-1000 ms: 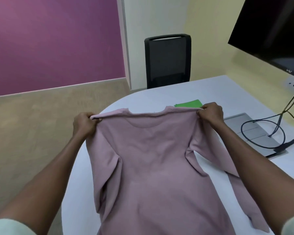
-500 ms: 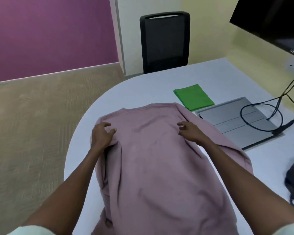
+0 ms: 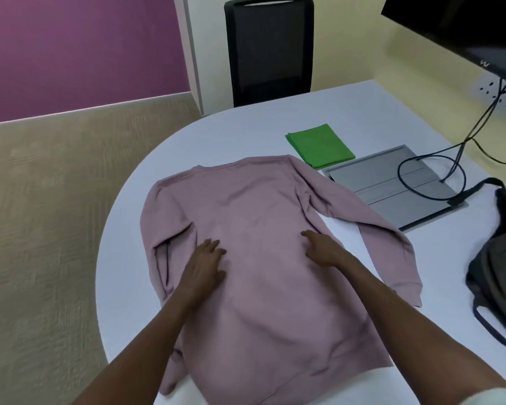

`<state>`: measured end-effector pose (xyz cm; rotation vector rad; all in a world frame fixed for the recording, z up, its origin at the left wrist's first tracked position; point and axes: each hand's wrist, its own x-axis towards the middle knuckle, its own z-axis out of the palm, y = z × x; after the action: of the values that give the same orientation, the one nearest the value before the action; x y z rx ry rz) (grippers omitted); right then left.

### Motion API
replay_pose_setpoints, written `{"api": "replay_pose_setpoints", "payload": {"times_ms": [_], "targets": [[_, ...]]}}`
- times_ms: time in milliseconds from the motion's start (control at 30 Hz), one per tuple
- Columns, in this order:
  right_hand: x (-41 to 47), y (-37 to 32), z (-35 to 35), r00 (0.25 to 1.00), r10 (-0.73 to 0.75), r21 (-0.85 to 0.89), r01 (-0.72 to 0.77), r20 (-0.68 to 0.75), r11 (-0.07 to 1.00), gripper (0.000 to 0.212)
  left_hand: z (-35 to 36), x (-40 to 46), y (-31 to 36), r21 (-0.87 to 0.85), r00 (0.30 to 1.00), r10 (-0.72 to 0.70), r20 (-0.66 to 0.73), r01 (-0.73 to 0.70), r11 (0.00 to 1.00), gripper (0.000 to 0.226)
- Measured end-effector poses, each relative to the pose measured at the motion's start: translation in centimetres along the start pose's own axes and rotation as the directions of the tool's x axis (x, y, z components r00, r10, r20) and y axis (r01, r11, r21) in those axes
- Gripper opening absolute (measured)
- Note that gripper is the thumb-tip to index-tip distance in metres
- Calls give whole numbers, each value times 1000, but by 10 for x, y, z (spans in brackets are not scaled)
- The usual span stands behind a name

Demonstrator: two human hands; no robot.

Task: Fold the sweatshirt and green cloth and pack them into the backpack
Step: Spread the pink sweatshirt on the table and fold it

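White rounded worktop [image 3: 135, 287] carries the soft, limp mauve fleece sweatshirt [image 3: 260, 244]; left hand [image 3: 202, 267] and right hand [image 3: 323, 248] press flat, fingers spread, holding nothing; I'd grip its shoulders.

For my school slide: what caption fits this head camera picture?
Both hands, left hand and right hand, rest flat on a pink sweatshirt spread on the white table.

Both forearms come up from the bottom edge of the frame and converge toward the centre. The left hand [image 3: 203, 268] lies palm down just left of centre, fingers extended and slightly spread, pointing up-frame. The right hand [image 3: 323, 248] lies palm down just right of centre, fingers loosely spread and angled toward the upper left. The hands stay apart, neither gripping anything.
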<state>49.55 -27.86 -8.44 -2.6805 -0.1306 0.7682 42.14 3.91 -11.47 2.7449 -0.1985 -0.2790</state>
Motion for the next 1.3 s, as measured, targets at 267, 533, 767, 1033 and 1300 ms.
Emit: {"api": "replay_pose_setpoints", "payload": {"times_ms": [267,533,767,1033,1300], "targets": [[49,-5,-1,989,56,424,8,-140,906,63,36,42,63,124,865,-200,461,160,979,146],[102,36,-48,922,260,439,-115,-288,891,78,42,39,67,206,851,-236,468,155,966,150],[84,38,-24,969,173,578,-39,-179,815,53,43,42,71,225,837,-257,483,165,960,152],[57,31,1,909,66,483,156,-411,862,46,40,41,72,227,842,-246,481,152,962,153],[90,51,-46,825,426,766,12,-371,643,67,44,40,66,207,851,-247,463,167,964,152]]}}
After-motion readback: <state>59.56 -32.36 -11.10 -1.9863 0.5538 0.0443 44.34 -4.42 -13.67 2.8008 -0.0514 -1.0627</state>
